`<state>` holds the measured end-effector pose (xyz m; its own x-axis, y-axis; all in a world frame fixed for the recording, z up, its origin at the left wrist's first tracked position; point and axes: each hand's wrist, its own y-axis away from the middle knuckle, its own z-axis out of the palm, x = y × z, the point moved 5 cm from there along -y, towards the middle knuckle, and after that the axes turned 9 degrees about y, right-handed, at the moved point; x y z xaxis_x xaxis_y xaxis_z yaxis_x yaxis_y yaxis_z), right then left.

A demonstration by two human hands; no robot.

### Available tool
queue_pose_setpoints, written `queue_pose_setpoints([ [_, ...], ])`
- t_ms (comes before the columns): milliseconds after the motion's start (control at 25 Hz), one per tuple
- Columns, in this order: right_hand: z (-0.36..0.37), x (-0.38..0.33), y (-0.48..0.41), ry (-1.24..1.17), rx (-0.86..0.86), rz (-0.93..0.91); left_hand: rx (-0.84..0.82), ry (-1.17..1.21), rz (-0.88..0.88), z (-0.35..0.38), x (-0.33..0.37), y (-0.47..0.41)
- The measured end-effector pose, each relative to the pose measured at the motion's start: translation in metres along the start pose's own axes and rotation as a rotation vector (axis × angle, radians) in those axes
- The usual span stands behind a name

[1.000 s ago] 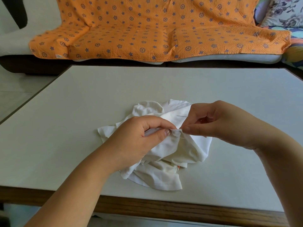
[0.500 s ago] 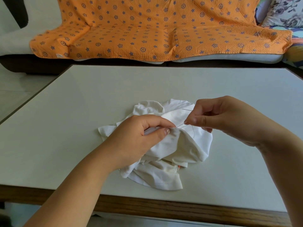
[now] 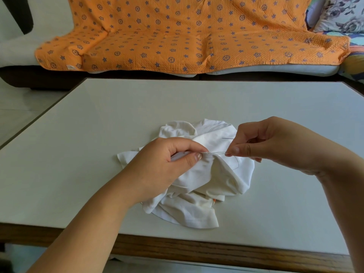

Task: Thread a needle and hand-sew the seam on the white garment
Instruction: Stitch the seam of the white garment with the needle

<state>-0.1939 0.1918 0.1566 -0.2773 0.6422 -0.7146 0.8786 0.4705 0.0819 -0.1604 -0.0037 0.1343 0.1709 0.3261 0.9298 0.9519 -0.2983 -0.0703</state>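
A crumpled white garment point(image 3: 199, 184) lies in the middle of the table point(image 3: 98, 134). My left hand point(image 3: 163, 166) pinches a fold of its fabric between thumb and forefinger. My right hand point(image 3: 275, 144) is to the right of that fold and pinches the thread point(image 3: 218, 153), which runs taut from the fold to my fingertips. The thin needle point(image 3: 228, 138) pokes out leftward from my right fingers, over the cloth. A slack loop of thread hangs below my right thumb.
The table has a pale top and a wooden front edge point(image 3: 216, 251). Behind it stands a sofa under an orange patterned blanket point(image 3: 187, 34). A floral cushion point(image 3: 338, 14) sits at the far right. Tiled floor shows at the left.
My right hand has moved right, away from the pinched fold, drawing the thread out of the fabric. My left hand has kept its grip in the same place.
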Motion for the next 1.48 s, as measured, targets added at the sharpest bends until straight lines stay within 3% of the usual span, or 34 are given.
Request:
queue_pose_setpoints([
  [520,0.002,0.000,0.002,-0.013,-0.067,0.014,0.011,-0.003,-0.014,-0.002,-0.003,0.000],
  [1000,-0.022,0.022,-0.004,0.287,0.411,0.222,0.001,0.002,-0.017,-0.002,-0.004,-0.001],
  [1280,-0.024,0.032,-0.010,0.397,0.474,0.220,-0.006,0.003,-0.014,-0.001,-0.003,-0.001],
  [1480,-0.013,0.023,-0.011,0.459,0.403,0.167,0.000,0.007,-0.030,-0.001,-0.003,-0.001],
])
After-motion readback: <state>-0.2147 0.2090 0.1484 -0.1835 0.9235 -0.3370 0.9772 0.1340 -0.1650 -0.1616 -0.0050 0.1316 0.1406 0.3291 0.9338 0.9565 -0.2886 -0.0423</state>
